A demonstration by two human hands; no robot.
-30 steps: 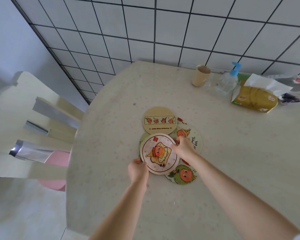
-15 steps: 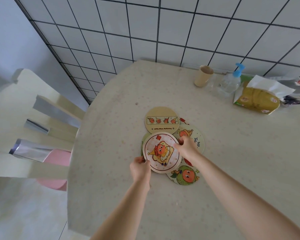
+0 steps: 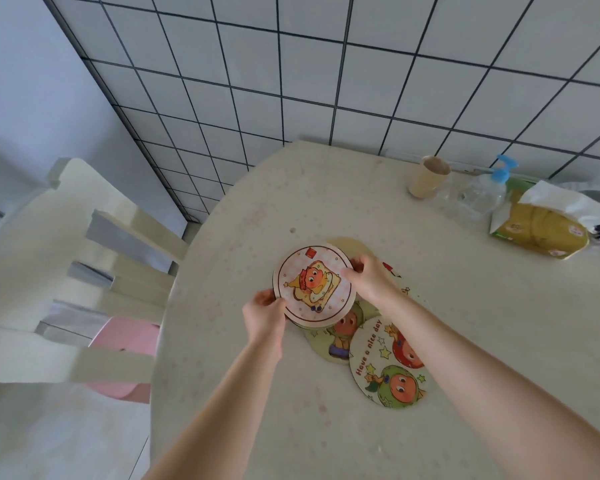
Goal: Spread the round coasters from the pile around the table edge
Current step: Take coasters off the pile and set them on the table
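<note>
Here, at nine o'clock, a pale chair [image 3: 66, 258] stands beside the speckled bench [image 3: 229, 393]. The left hand [image 3: 264, 315] pinches the toast-print coaster [image 3: 314, 284] at its seven o'clock rim, fingers [image 3: 262, 298] curled behind it. The right hand [image 3: 369, 278] pinches the same coaster at three o'clock, its fingers [image 3: 355, 268] bent over the edge. The coaster sits tilted above the pile [image 3: 347, 336] at mid-bench, where a "Have a nice day" coaster [image 3: 387, 367] lies at five o'clock. Toward one o'clock stand a beige cup [image 3: 428, 176], a pump bottle [image 3: 482, 195] and a tissue pack [image 3: 541, 230].
</note>
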